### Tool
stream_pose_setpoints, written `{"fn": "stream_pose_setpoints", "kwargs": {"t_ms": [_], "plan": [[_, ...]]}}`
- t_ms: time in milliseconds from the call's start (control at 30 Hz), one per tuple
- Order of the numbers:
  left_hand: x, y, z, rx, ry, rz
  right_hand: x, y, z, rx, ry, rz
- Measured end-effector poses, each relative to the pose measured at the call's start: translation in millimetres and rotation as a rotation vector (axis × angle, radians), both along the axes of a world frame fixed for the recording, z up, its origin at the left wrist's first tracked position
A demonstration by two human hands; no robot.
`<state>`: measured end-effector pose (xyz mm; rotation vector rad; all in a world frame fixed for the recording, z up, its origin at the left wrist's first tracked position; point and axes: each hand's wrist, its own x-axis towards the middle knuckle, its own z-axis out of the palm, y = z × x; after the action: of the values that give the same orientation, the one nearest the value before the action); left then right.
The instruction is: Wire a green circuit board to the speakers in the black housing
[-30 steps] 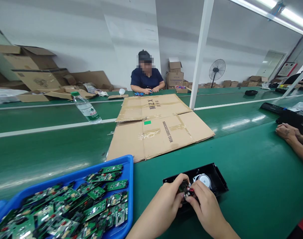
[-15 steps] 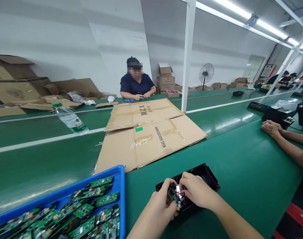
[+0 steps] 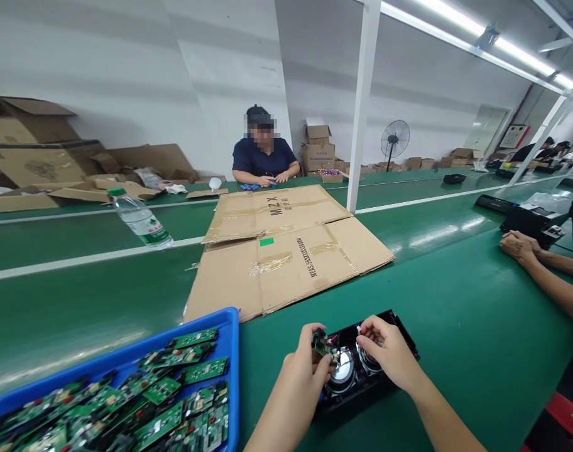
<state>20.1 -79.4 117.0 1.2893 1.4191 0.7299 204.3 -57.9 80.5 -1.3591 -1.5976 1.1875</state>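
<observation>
My left hand point(image 3: 305, 367) grips a small green circuit board point(image 3: 325, 346) by its edges, over the left end of a black speaker housing point(image 3: 347, 395). Two round silver-backed speakers point(image 3: 343, 370) sit in the housing; the right one is partly hidden by my fingers. Above it, my right hand point(image 3: 385, 351) is closed in a pinch on a small white connector point(image 3: 359, 329). Thin red and dark wires run near the board.
A blue tray point(image 3: 234, 376) with many circuit boards stands at left. Flattened cardboard point(image 3: 286, 263) lies ahead, with a water bottle point(image 3: 142, 220) to its left. A person point(image 3: 265, 157) sits opposite; another person's clasped hands point(image 3: 519, 245) rest at right beside a black device point(image 3: 526, 223).
My right hand has moved away from the circuit board, right and slightly up, with the white connector. The speakers are now uncovered. My left hand still holds the board.
</observation>
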Motion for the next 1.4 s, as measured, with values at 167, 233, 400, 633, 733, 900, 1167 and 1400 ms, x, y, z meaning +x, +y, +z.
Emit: {"fn": "stream_pose_setpoints", "kwargs": {"t_ms": [167,233,400,633,733,900,1167,1400], "plan": [[1.4,-0.2,2.6,0.004,0.061,-0.031,-4.5,-7.1,-5.1,0.238,-0.132,0.058],[1.2,-0.8,0.5,0.026,0.129,-0.054,-4.5,-9.9,-6.8,0.294,-0.16,0.151],[2.8,-2.4,-6.7,0.093,0.32,-0.087,-3.8,-11.9,-12.4,0.488,-0.289,0.268],[5.6,-4.2,-0.5,0.093,0.357,-0.167,-8.2,-12.5,-15.8,0.552,-0.47,0.286],[7.4,-4.1,4.1,0.086,0.379,-0.206,-8.5,-13.5,-14.9,0.549,-0.481,0.321],[10.4,-4.9,7.5,0.107,0.398,-0.245,-8.3,-15.5,-16.7,0.566,-0.495,0.306],[7.6,-5.8,9.4,0.135,0.348,-0.268,-10.8,-15.0,-20.6,0.618,-0.496,0.226],[7.9,-3.9,6.0,0.101,0.255,-0.225,-13.4,-17.5,-24.6,0.789,-0.532,0.146]]}}
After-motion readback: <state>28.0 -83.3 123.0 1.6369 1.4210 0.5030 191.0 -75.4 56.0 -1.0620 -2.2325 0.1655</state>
